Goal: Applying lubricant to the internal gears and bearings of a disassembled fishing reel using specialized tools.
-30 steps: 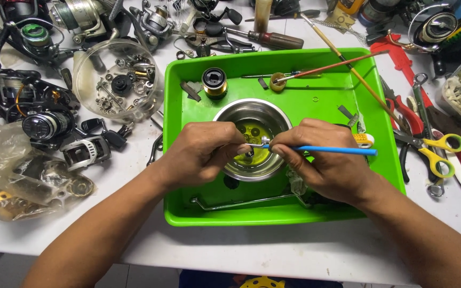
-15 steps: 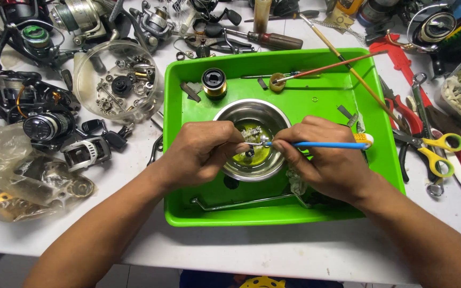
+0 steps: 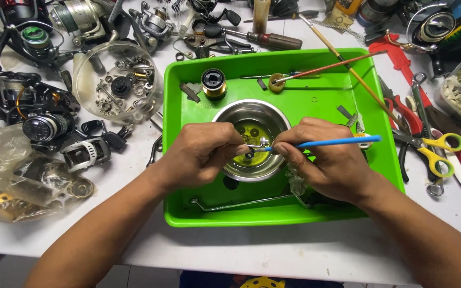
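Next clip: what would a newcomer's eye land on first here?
First the bright green tray at the table's centre, with a steel bowl of yellowish liquid in it. Over the bowl, the left hand pinches a small metal part while the right hand works a blue-handled brush on it. Dismantled fishing reels crowd the left; yellow-handled scissors lie right.

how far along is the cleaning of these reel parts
Done: several small parts already sit in the yellowish liquid in the steel bowl on the green tray. In hand: the left hand holds a small metal part over the bowl while the right hand works it with a blue-handled brush. Left: the spool on the tray and the reels beside it.
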